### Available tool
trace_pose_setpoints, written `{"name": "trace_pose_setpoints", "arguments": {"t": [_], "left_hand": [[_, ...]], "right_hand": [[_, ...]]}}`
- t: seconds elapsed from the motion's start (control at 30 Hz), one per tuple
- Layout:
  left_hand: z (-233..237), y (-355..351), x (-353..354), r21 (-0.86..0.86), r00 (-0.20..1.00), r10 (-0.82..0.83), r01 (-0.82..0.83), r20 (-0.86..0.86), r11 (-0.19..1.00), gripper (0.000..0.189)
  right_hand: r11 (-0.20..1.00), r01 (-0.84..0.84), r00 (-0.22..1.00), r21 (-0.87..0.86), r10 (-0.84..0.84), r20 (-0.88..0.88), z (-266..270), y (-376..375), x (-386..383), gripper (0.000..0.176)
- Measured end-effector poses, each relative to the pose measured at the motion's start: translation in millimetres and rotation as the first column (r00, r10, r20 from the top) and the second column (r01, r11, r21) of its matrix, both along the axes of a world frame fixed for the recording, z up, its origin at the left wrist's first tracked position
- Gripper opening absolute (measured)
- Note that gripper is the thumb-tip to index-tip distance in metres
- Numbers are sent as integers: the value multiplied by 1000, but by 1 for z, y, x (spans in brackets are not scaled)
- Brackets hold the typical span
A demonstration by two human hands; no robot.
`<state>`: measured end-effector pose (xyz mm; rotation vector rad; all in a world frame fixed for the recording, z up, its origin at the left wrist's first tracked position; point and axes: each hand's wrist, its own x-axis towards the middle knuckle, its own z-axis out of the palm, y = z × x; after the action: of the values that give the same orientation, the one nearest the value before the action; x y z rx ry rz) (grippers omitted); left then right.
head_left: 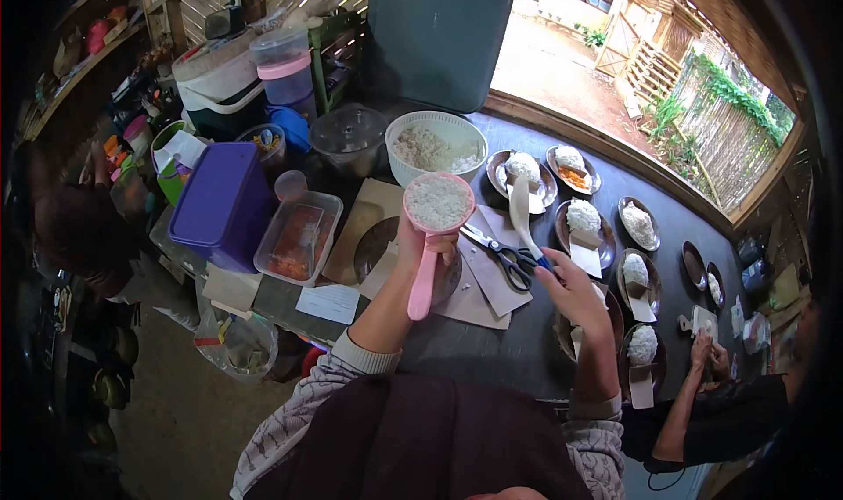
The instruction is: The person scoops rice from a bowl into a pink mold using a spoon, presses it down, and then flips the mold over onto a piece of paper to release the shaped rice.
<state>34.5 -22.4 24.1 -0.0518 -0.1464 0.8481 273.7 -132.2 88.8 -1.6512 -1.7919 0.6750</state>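
Note:
My left hand (411, 247) is wrapped round a pink measuring scoop (422, 280), held level and filled with white rice (438, 201). In my right hand (577, 296) is a pale rice paddle (522, 206) with a blue handle, its blade pointing up and away from me. Between the hands, scissors with dark handles (511, 261) lie on sheets of brown paper (479, 302). Beyond the scoop stands a white basin (407, 170) with more rice inside. Right of the paddle are several brown plates (544, 177) bearing rice mounds, many with folded card pieces.
At the left stand a purple container (211, 197), a clear tub of orange food (299, 237) and a lidded bowl (348, 136). A co-worker's hands (708, 352) work over a small board at the right. Another person (83, 237) is at far left.

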Motion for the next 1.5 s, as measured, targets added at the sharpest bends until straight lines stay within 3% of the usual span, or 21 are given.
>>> {"name": "trace_pose_setpoints", "arguments": {"t": [0.07, 0.2, 0.27, 0.33, 0.37, 0.7, 0.8, 0.87, 0.93, 1.0, 1.1, 1.13, 1.17, 1.5], "left_hand": [[-15, 6, 1, 151, 998, 13, -22, 60, 988, 71], [-8, 4, 1, 141, 999, 11, -17, 45, 990, 70], [3, 0, 0, 48, 999, 33, -32, -10, 998, 62], [-9, 7, -2, 99, 999, 40, -41, 12, 994, 66], [-15, 10, -2, 146, 998, 41, -46, 37, 988, 71], [-14, 10, -3, 151, 1000, 22, -24, 14, 988, 74], [-12, 8, 0, 144, 999, 46, -45, -8, 989, 70], [-4, 3, 3, 102, 993, 68, -58, -100, 993, 58], [-4, 3, 9, 124, 991, 67, -53, -113, 991, 59], [-9, 5, 16, 146, 989, 67, -48, -129, 988, 60], [-20, 5, 26, 197, 959, 17, 41, -284, 980, 64], [-22, 4, 29, 197, 958, 18, 40, -287, 980, 64], [-25, 3, 30, 187, 962, 16, 37, -274, 982, 60], [-23, 2, 30, 134, 956, 23, 17, -291, 991, 58]], "right_hand": [[999, 44, 996, -31, -46, -79, -17, 6, -9, 35], [996, 44, 997, -71, -48, -55, -75, 32, -37, 36], [997, 28, 997, -76, -33, -73, -93, 37, -53, 39], [997, 75, 996, -28, -73, 48, -98, 39, -69, 40], [993, 67, 998, -93, -67, -1, -97, 41, -72, 40], [997, 70, 997, -36, -71, -30, -116, 51, -69, 35], [993, 114, 984, 12, -112, -141, -101, 56, -55, 30], [970, 146, 879, -194, -217, -425, -76, 59, -46, 31], [979, 133, 848, -156, -194, -493, -57, 63, -42, 33], [993, 104, 720, -59, -116, -684, -32, 64, -41, 34], [995, 101, 735, 12, -66, -675, -10, 66, -47, 33], [995, 83, 740, 55, -24, -672, -8, 67, -49, 33], [994, 81, 844, 77, -27, -536, -16, 71, -42, 31], [980, 93, 906, 176, -10, -423, -37, 74, -42, 28]]}}
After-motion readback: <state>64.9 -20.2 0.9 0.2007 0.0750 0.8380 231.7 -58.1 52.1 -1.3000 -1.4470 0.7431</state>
